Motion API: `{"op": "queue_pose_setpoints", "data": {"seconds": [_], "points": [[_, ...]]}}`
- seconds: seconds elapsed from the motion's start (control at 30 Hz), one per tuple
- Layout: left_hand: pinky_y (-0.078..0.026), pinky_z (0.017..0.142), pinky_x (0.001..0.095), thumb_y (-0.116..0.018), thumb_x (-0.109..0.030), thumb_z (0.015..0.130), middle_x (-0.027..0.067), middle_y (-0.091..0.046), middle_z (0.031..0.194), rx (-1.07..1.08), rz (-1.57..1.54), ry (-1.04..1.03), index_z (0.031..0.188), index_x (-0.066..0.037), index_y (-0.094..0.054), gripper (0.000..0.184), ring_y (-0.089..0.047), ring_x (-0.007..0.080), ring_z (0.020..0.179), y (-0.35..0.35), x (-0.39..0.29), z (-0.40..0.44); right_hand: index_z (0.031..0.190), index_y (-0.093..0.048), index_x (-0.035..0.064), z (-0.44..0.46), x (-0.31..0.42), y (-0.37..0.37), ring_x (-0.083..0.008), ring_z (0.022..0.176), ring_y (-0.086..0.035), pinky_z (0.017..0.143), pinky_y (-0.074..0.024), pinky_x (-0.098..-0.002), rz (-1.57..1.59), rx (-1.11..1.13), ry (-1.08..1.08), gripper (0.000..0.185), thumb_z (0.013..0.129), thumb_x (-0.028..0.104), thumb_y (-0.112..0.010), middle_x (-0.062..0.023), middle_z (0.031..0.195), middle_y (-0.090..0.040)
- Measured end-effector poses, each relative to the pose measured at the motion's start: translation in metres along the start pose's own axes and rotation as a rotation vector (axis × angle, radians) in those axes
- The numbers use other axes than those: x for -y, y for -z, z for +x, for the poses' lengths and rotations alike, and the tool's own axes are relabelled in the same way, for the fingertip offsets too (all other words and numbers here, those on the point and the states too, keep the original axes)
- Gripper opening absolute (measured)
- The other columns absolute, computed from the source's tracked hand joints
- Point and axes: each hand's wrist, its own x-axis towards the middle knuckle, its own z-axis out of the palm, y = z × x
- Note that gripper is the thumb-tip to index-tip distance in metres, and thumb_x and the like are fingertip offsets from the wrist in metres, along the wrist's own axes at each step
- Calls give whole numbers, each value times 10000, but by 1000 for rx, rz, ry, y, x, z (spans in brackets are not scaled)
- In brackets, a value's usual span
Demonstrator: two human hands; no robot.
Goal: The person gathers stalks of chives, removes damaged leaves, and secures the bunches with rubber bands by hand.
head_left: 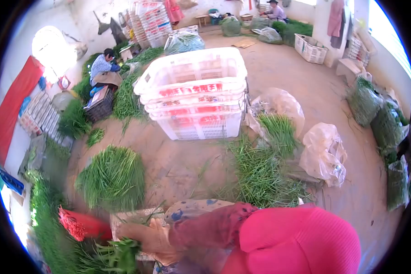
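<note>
At the lower left, my right hand (141, 235) reaches across my body in a dark red sleeve, its fingers closed around a bunch of chives (121, 255). My left hand (168, 255) is close beside it, low in the view; blur and the other arm hide its fingers. Below the hands is a pale board or stool top (123, 217). A red bag with a bundle of thin red ties (73, 226) lies just left of the hands. Ahead of them, a big heap of chives (114, 176) rests on the floor.
Stacked white plastic crates (196, 123) stand ahead. Loose chives (265, 178) and clear plastic bags (324, 153) lie to the right. Filled bags (365, 102) line the right wall. Two people sit farther back, one by a dark crate (99, 105). More greens (46, 223) line the left.
</note>
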Motion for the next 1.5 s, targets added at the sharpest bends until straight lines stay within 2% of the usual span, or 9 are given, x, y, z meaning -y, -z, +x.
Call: {"op": "queue_pose_setpoints", "data": {"seconds": [0.3,0.37,0.5,0.77,1.0,1.17,1.27,1.33,1.5], "points": [[-428,995,366,-557,-278,911,145,-553,1231,306,-752,-32,1324,-48,-500,477,-545,231,1109,13,-9,49,972,-576,61,-20,50,110,-249,1055,-522,1000,-344,-393,-269,787,450,179,804,117,-606,-92,1028,-579],[-457,721,251,-584,-331,891,1,-545,851,-351,-365,-448,1178,-11,-536,432,-507,106,776,-110,-7,2,1091,-606,66,-19,90,146,-268,1136,-510,1038,-315,-398,30,890,-16,334,772,128,-684,-117,1134,-584],[-433,677,286,-582,-189,885,-13,-482,740,323,-276,196,1109,30,-542,315,-470,128,711,-45,-47,-1,1202,-573,4,-47,36,174,-178,1175,-494,1001,-394,-322,538,527,-723,434,825,180,-695,-81,1207,-595],[-489,560,304,-729,-74,727,202,-635,1004,354,67,222,1230,60,-490,573,-579,201,638,-66,-24,-17,1207,-557,38,-74,-42,181,-182,1122,-527,1008,-393,-346,269,520,-512,433,919,361,-576,-75,1164,-614],[-508,533,300,-688,66,726,254,-615,1099,491,212,493,1290,27,-455,611,-633,236,680,-55,10,-29,1150,-609,33,-36,-40,247,-215,878,-620,816,-512,-342,741,-609,-724,434,978,395,-443,-87,986,-655],[-512,575,304,-716,64,699,218,-629,1091,414,227,506,1267,24,-490,612,-645,241,821,-52,28,-38,1097,-622,-4,-41,-76,317,-154,672,-534,646,-482,-313,347,-649,-853,367,1008,296,-432,-12,744,-541],[-504,555,303,-716,57,697,182,-650,993,769,798,-255,1236,21,-521,574,-644,224,751,-40,39,-43,1036,-653,71,-47,-108,395,-99,511,-406,463,-369,-265,-432,-673,-980,256,987,216,-448,34,631,-442],[-485,589,293,-693,-31,717,125,-664,961,363,403,522,1202,16,-587,500,-625,191,741,-79,0,-71,1011,-660,88,-34,-44,397,-89,510,-388,460,-356,-266,250,-1156,-792,244,973,243,-475,37,634,-460],[-484,590,300,-684,-40,712,100,-659,843,399,328,590,1123,20,-632,419,-600,167,669,-60,13,-60,997,-679,86,-10,50,329,-103,532,-469,486,-406,-277,-465,-195,-933,273,927,334,-588,18,669,-535]]}}
